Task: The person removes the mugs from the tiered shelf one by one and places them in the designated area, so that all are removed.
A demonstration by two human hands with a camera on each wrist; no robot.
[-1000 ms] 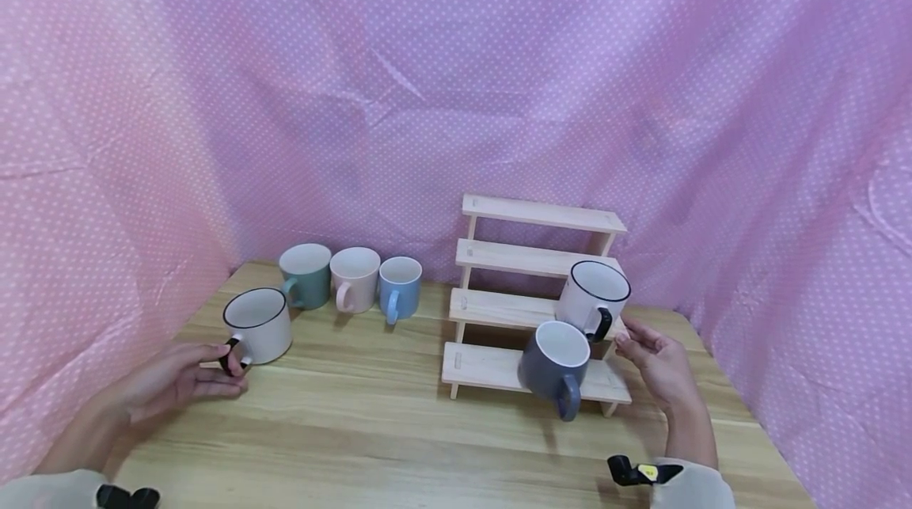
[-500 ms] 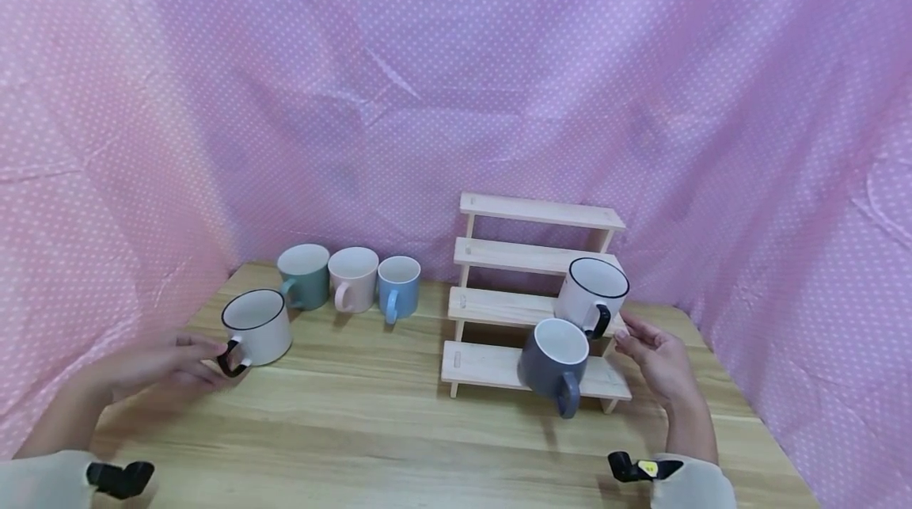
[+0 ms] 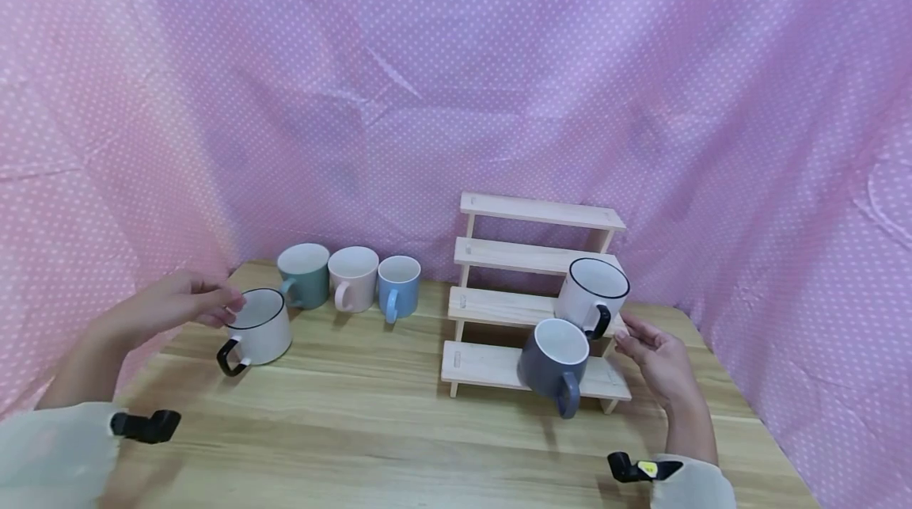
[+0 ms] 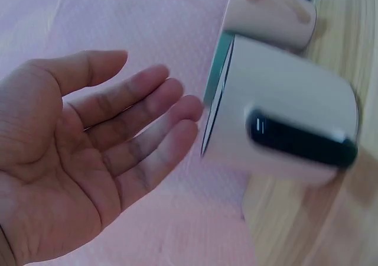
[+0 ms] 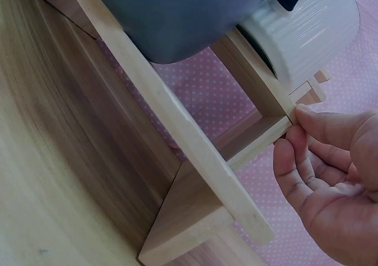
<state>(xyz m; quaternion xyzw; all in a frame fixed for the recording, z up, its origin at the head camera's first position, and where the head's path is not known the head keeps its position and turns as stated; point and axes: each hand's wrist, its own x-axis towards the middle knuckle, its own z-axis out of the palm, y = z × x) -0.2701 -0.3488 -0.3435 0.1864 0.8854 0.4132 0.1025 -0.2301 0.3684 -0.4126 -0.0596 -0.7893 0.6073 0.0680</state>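
My left hand (image 3: 181, 305) is raised beside the rim of a white mug (image 3: 265, 332) with a black rim and black handle, standing on the table. In the left wrist view the relaxed fingers (image 4: 156, 142) of that hand are apart from the mug and hold nothing. My right hand (image 3: 659, 362) pinches the right end of the second-lowest board of a stepped wooden rack (image 3: 492, 307) between thumb and fingers. On that board stands another white mug (image 3: 593, 295) with a black rim. A dark grey mug (image 3: 553, 362) sits on the lowest board, its handle toward me.
Behind the left white mug, a green mug (image 3: 311, 287), a pale pink mug (image 3: 359, 287) and a blue mug (image 3: 400, 291) stand in a row on the wooden table (image 3: 370, 430). A pink dotted cloth (image 3: 427, 97) hangs behind and at both sides.
My left hand has let go of the white mug's handle and moved up to beside its rim. The mug has stayed in place. My right hand and the rack have not visibly moved.
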